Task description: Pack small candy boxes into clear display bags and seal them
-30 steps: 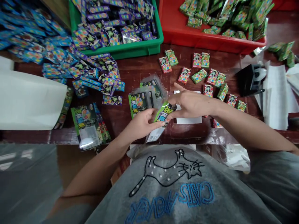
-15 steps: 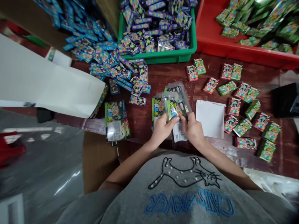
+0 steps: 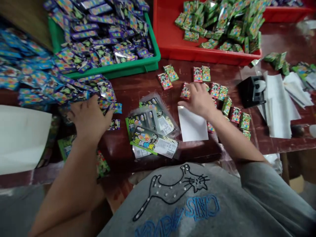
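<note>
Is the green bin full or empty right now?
Full, as far as it shows: purple packets lie heaped across the green bin, hiding its floor. Its far end is out of frame.

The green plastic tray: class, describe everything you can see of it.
The green plastic tray has a lipped rim and is heaped with glossy purple packets. It stands on the dark red-brown table, its far side cut off by the picture. More purple and blue packets crowd its front left, partly hiding it. A red plastic tray stands close on its right; whether they touch is unclear. No hand touches it.
</note>
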`<action>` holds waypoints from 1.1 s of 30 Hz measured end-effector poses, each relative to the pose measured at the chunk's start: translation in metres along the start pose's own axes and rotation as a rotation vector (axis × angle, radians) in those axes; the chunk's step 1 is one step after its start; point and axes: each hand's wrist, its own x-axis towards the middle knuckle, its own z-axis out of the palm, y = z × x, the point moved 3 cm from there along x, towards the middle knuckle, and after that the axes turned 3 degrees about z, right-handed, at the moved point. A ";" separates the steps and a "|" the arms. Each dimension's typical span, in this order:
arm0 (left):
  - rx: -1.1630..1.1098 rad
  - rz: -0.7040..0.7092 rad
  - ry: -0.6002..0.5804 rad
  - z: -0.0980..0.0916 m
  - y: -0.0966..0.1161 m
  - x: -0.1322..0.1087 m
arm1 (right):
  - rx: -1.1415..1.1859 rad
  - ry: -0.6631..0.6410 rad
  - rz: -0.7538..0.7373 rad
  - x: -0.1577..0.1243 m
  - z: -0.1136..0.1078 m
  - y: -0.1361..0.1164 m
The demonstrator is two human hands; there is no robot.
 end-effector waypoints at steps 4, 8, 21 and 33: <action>-0.035 -0.001 0.000 -0.006 -0.008 0.004 | 0.069 -0.106 -0.308 0.048 0.010 -0.015; -0.204 -0.007 0.102 -0.022 -0.035 0.005 | 0.118 -0.250 -0.492 0.073 0.052 -0.122; -0.395 0.289 0.011 -0.035 0.037 -0.057 | 0.213 -0.234 -0.297 0.057 0.025 -0.123; -0.394 1.474 -0.427 0.061 0.220 -0.127 | 0.471 -0.530 0.204 -0.045 -0.043 0.046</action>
